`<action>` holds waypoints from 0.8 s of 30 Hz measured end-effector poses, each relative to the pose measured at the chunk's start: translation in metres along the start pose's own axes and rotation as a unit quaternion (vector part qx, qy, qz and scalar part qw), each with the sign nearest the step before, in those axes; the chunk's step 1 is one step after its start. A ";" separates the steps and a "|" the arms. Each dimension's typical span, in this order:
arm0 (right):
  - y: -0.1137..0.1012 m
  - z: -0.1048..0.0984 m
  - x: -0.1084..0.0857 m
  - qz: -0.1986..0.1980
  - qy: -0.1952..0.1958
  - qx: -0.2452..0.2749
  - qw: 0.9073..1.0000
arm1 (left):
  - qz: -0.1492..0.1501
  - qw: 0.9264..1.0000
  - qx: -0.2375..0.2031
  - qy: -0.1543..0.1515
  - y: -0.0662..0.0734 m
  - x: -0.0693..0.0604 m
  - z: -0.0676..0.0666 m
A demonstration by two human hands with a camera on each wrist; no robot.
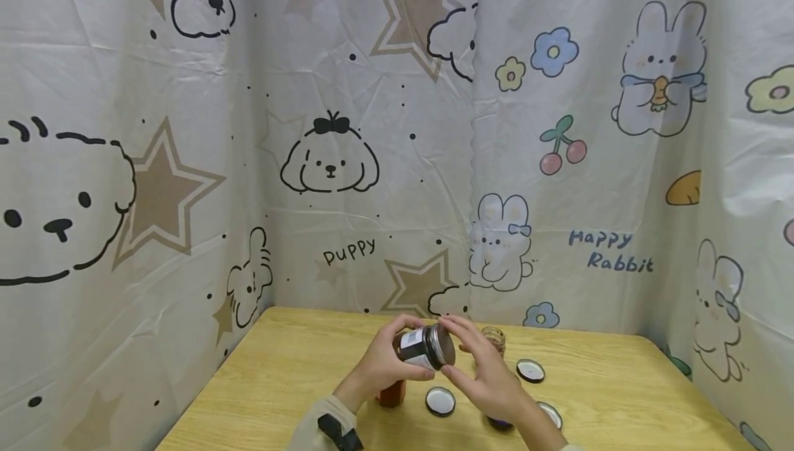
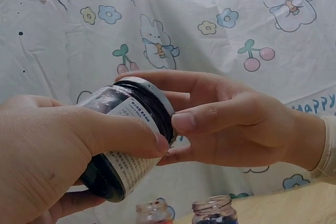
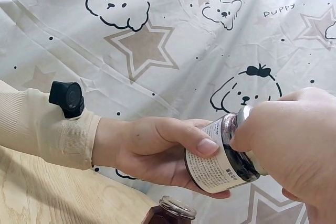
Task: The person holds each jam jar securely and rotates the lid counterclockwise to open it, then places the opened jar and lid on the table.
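Observation:
A glass jar [image 1: 414, 350] with dark contents and a white-and-black printed label is held tilted above the table. My left hand [image 1: 375, 367] grips its body, thumb lying across the label in the left wrist view. Around the silver-rimmed lid [image 1: 444, 345], which sits on the jar's mouth, curl the fingers and thumb of my right hand [image 1: 491, 376]. The right wrist view shows the same jar [image 3: 218, 166], its lid mostly covered by the right hand [image 3: 289, 140]. Below the left hand stands a jar with reddish contents [image 1: 392, 394].
Lids with white insides lie on the wooden table [image 1: 298, 368]: one lid [image 1: 440, 402] in front, another lid [image 1: 531, 371] at right, and a third lid [image 1: 551, 415] partly behind the right forearm. An uncapped jar [image 1: 494, 338] stands behind the right hand. A dark jar [image 1: 500, 425] is mostly hidden beneath it.

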State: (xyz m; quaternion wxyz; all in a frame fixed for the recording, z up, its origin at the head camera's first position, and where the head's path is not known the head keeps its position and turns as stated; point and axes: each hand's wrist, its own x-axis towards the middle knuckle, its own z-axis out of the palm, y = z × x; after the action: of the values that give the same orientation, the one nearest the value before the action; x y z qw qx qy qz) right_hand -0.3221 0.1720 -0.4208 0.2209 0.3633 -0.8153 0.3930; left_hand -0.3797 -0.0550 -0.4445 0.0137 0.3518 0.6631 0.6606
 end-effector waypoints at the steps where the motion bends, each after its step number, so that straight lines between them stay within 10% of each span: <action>1: 0.000 0.000 0.000 -0.001 -0.002 0.001 1.000 | 0.000 1.000 -0.002 -0.001 0.000 0.000 0.000; 24: 0.001 0.003 0.000 0.012 0.021 -0.007 1.000 | 0.006 1.000 -0.003 -0.011 0.001 0.000 0.001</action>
State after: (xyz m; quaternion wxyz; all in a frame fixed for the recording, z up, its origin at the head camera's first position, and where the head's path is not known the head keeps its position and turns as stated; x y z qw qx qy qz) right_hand -0.3230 0.1699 -0.4224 0.2356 0.3434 -0.8177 0.3974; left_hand -0.3786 -0.0547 -0.4436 0.0182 0.3625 0.6589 0.6588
